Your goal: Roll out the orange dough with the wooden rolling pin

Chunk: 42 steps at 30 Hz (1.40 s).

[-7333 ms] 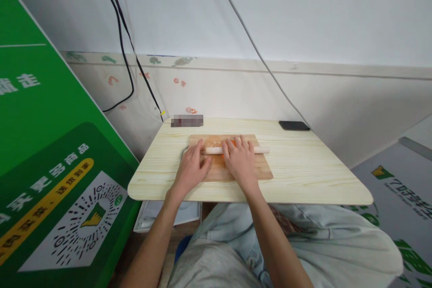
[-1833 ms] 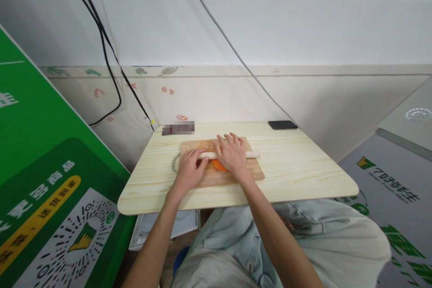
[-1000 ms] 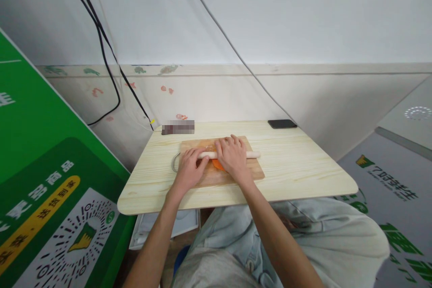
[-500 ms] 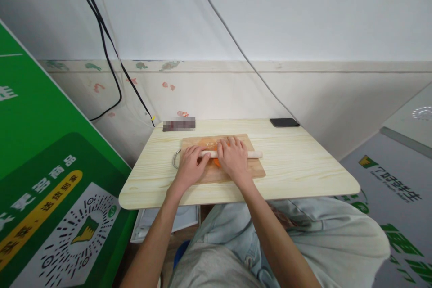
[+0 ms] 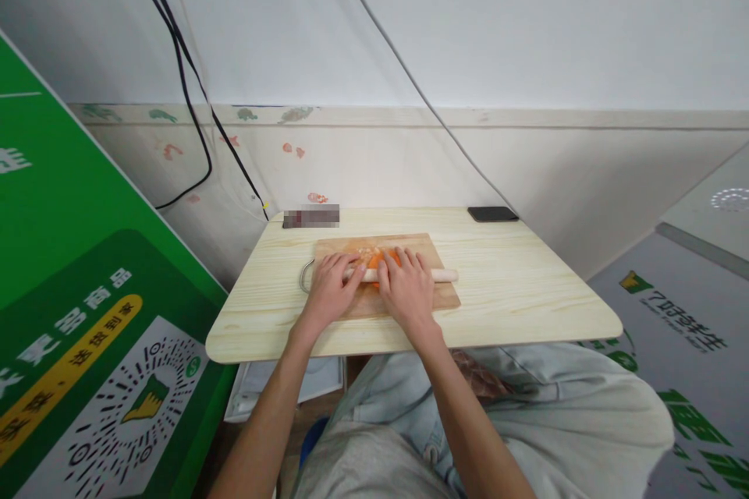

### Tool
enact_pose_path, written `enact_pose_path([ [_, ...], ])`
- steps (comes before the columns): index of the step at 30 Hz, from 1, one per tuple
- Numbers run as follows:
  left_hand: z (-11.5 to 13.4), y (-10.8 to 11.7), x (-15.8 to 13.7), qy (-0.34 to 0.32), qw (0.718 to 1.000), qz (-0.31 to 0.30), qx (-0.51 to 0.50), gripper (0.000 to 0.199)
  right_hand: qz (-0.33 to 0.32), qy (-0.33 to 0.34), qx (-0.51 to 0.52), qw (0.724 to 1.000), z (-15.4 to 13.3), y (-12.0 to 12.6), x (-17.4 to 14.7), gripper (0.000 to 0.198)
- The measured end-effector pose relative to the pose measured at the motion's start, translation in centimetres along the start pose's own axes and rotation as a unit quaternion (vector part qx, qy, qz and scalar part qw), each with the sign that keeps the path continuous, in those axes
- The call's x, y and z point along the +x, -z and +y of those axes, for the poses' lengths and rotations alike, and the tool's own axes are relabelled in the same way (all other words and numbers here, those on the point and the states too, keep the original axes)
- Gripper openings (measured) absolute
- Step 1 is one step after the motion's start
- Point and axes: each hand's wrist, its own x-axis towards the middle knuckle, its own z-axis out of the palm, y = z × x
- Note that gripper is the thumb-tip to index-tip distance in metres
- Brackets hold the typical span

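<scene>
A pale wooden rolling pin lies crosswise over a wooden cutting board with a metal handle at its left. My left hand is on the pin's left part, thumb along it and fingers curved over the top. Farther right, my right hand presses on the pin from above, fingers reaching over its far side. Under the pin is a flat, soft-looking orange piece, partly covered by the pin and my right hand. Small pale-orange marks lie on the board beside it.
The board rests on a light wood-grain table. A black phone lies at the back right, and a blurred-out dark object at the back left. Cables hang along the wall behind. A green printed panel stands close on the left.
The rolling pin has moved a little toward me, with both hands on it. More of the orange piece now shows beyond the pin.
</scene>
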Motion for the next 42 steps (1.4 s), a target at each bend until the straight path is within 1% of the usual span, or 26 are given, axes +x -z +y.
enact_pose_path([
  [3,0.1,0.0,0.0,0.001,1.000,-0.001,0.001,0.022,0.007,-0.006,0.004,1.000,-0.1,-0.2,-0.6,0.042],
  [5,0.1,0.1,0.0,0.003,1.000,-0.002,-0.002,0.022,0.006,-0.008,0.005,1.000,0.0,-0.2,-0.1,0.042],
  [8,0.0,0.1,0.0,0.004,1.000,-0.002,-0.004,0.020,-0.004,-0.016,0.003,1.000,0.1,-0.3,1.7,0.043],
  [10,-0.1,0.1,0.0,0.004,1.000,-0.001,0.001,0.018,-0.023,-0.023,0.002,0.999,0.2,-0.3,3.2,0.044],
  [12,-0.1,0.0,0.0,0.006,1.000,0.002,0.007,0.021,-0.046,-0.034,0.002,0.998,0.2,-0.3,4.4,0.044],
  [14,-0.1,0.0,0.0,0.008,1.000,0.004,0.010,0.023,-0.058,-0.039,0.004,0.998,0.2,-0.3,4.8,0.044],
  [16,0.0,0.0,0.0,0.007,1.000,-0.001,0.009,0.022,-0.050,-0.036,0.003,0.998,0.1,-0.2,4.3,0.043],
  [20,0.1,0.1,0.0,0.002,1.000,-0.010,0.001,0.019,-0.014,-0.023,0.001,1.000,-0.3,-0.2,1.7,0.042],
  [23,0.1,0.2,0.1,-0.002,1.000,-0.012,-0.001,0.023,0.006,-0.034,0.007,0.999,-0.5,-0.4,0.0,0.044],
  [26,0.0,0.2,0.1,-0.005,1.000,-0.015,-0.003,0.025,0.027,-0.043,0.017,0.999,-0.6,-0.7,-0.5,0.045],
  [32,-0.2,0.1,0.1,-0.006,1.000,-0.011,-0.010,0.026,0.032,-0.037,0.020,0.999,-0.6,-0.9,0.7,0.041],
  [38,-0.3,0.0,0.1,-0.008,1.000,-0.013,0.000,0.026,0.005,-0.038,0.001,0.999,-0.4,-1.1,3.1,0.043],
  [42,-0.1,0.1,0.1,-0.003,1.000,-0.017,0.004,0.026,0.006,-0.031,-0.004,0.999,-0.4,-1.0,3.1,0.043],
])
